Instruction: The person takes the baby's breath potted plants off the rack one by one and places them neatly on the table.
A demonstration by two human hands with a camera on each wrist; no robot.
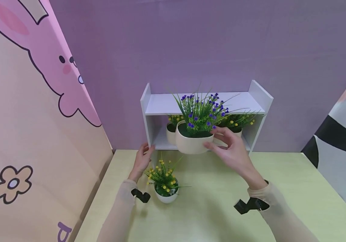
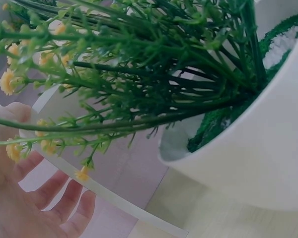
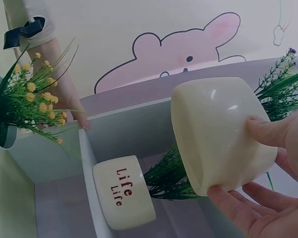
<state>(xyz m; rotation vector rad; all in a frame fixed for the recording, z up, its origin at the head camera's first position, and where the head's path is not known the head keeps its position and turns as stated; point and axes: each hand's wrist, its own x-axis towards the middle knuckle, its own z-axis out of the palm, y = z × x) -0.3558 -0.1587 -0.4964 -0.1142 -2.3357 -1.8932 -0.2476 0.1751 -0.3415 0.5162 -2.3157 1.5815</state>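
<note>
My right hand [image 1: 231, 148] pinches a cream oval flowerpot [image 1: 192, 143] with purple flowers and long grass, thumb and fingers at its right end. The pot is up in front of the white two-tier shelf [image 1: 157, 107], overlapping its lower tier in the head view. In the right wrist view the pot's smooth side and base show. My left hand [image 1: 142, 159] holds the shelf's left side panel near its lower front corner, with the thumb at the panel's edge. Close by the left wrist stands a round white flowerpot [image 1: 166, 198] with yellow flowers.
Two more pots stand on the lower tier: a left pot [image 1: 171, 136] with yellow flowers and a right plant [image 1: 237, 121], partly hidden. One pot [image 3: 124, 193] bears red "Life" lettering. The shelf backs onto a purple wall [image 1: 191, 43], on a pale table [image 1: 281, 188].
</note>
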